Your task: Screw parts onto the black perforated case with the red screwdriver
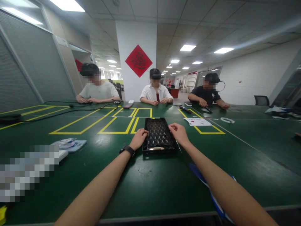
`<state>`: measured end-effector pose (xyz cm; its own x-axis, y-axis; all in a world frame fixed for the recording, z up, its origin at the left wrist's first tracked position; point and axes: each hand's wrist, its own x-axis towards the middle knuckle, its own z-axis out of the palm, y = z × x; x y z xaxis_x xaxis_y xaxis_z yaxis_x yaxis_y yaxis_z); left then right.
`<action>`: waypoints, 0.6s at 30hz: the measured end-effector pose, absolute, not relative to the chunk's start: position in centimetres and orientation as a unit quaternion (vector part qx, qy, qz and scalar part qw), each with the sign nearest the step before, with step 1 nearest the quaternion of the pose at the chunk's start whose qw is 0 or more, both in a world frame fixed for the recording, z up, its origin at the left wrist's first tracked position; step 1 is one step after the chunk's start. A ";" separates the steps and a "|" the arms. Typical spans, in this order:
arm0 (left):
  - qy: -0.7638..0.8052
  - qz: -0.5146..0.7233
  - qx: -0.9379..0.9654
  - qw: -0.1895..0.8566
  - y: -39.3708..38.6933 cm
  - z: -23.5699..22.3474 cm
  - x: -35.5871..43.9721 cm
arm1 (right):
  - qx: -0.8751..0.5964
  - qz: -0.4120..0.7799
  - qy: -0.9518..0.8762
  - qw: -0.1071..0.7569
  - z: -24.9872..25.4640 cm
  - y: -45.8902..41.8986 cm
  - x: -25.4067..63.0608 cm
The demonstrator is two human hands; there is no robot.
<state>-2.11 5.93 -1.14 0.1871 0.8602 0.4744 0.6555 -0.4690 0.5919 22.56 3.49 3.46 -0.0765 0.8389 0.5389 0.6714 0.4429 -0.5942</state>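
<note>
A black case (160, 149) lies on the green table in front of me, with several small shiny metal pieces in rows inside it. A pale, brass-like rod (157, 148) lies along its near end. Against the case's left rim, my left hand (140, 138) is closed, its fingertips curled over the edge. My right hand (179, 133) is at the right rim with thumb and fingers pinched together. Whatever sits in that pinch is hidden. A thin light-coloured strip (179, 147) shows just below the right hand; I cannot tell whether the hand holds it.
Blue-and-white packaging (72, 145) lies to the left, and a blue-edged item (218, 204) is partly under my right forearm. Yellow tape (75, 132) marks the table (105, 194). A paper sheet (198, 121) and white ring (227, 120) lie right. Three people sit opposite.
</note>
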 end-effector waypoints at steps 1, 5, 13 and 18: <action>0.501 0.400 0.756 0.132 5.9 -1.1 -2.1 | -0.569 0.069 -0.710 0.410 3.1 4.0 23.4; 0.503 0.400 0.751 0.151 5.8 -1.1 -2.0 | -0.675 0.075 -0.678 0.281 1.4 5.7 25.7; 0.498 0.398 0.750 0.177 5.5 -1.3 -1.7 | -0.706 0.177 -0.640 0.249 1.0 6.7 26.9; 0.494 0.395 0.753 0.182 5.0 -1.1 -1.4 | -0.653 0.226 -0.577 0.436 1.9 6.9 27.2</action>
<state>-1.41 4.99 -1.13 0.1998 0.8882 0.4137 0.6001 -0.4447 0.6649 27.24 6.89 1.85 0.2331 0.9501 0.2073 0.5563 0.0446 -0.8298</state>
